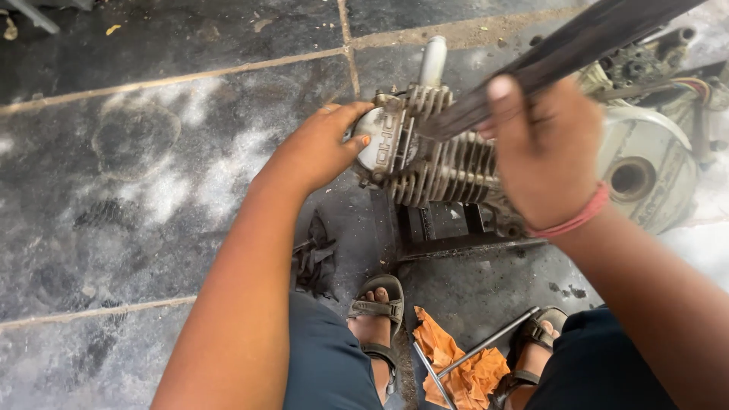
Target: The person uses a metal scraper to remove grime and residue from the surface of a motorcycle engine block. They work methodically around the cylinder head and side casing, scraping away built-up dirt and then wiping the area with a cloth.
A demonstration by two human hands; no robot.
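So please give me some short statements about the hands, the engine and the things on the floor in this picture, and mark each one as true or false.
1. The left hand rests on the end cover of the finned engine. True.
2. The right hand is empty. False: it grips a long dark tool, blurred, which lies across the engine's fins.
3. An orange rag lies on the floor between the sandalled feet. True.
4. The engine lies flat on the stone floor. False: it sits on a dark metal stand.
5. A pink band is on the left wrist. False: it is on the right wrist.
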